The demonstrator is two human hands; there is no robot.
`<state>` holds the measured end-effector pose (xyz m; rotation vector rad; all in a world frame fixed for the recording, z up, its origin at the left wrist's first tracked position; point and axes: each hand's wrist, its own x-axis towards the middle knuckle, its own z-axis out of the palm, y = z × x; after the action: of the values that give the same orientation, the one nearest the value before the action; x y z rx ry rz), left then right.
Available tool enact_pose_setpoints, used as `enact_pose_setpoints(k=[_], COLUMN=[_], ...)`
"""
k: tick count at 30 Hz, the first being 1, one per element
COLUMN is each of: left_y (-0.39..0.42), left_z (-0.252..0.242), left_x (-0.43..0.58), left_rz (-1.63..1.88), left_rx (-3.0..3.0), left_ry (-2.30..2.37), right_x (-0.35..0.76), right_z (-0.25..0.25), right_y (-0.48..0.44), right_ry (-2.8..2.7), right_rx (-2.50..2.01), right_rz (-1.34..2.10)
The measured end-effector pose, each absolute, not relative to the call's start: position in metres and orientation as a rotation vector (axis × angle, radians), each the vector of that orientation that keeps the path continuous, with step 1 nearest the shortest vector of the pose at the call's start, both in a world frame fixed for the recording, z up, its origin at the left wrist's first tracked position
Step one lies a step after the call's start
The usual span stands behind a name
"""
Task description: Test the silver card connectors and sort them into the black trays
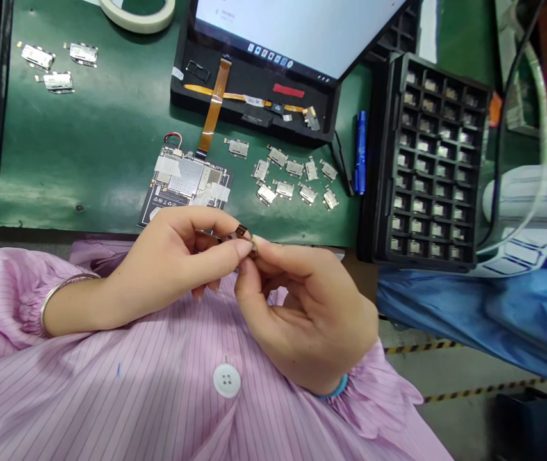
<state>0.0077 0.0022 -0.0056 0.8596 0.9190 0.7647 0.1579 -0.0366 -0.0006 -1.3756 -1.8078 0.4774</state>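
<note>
Both hands meet above my lap, just in front of the table edge. My left hand (pixel 172 256) pinches a small metal part (pixel 243 232) between thumb and forefinger. My right hand (pixel 302 307) pinches the same small part from the other side, fingers curled. On the green mat beyond lies a circuit board (pixel 184 186) with an orange flex cable (pixel 213 102) running to a black fixture (pixel 254 96). Several loose small metal parts (pixel 293 182) lie to the board's right.
A black compartment tray (pixel 427 160) holding several small parts stands at the right, a blue pen (pixel 360 150) beside it. A lit screen (pixel 297 29) leans on the fixture. Three metal parts (pixel 57 64) lie far left. A tape roll (pixel 139 16) sits at the top. A blue sleeve (pixel 485 307) lies at the right.
</note>
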Motion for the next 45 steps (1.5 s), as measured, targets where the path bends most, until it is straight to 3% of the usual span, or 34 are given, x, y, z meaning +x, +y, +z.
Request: enact_pose_setpoints(k=[10,18,30,45], left_y=[0.003,0.011,0.018,0.02], left_z=[-0.005,0.004,0.011,0.015], left_x=[0.008,0.003,0.022,0.045], left_rz=[0.771,0.779,0.852,0.797], left_rx=[0.884,0.968,1.014,1.208], left_ry=[0.938,0.94,0.951,0.705], right_x=[0.159,0.168,0.185,0.219], right_z=[-0.003,0.003,0.003,0.004], right_y=[-0.038,-0.021,-0.014,-0.025], right_ry=[-1.75,-1.396,-1.291,-0.883], right_rx=[-1.395,-1.344,-1.294,-0.968], right_rz=[0.567,1.043,1.04,1.693])
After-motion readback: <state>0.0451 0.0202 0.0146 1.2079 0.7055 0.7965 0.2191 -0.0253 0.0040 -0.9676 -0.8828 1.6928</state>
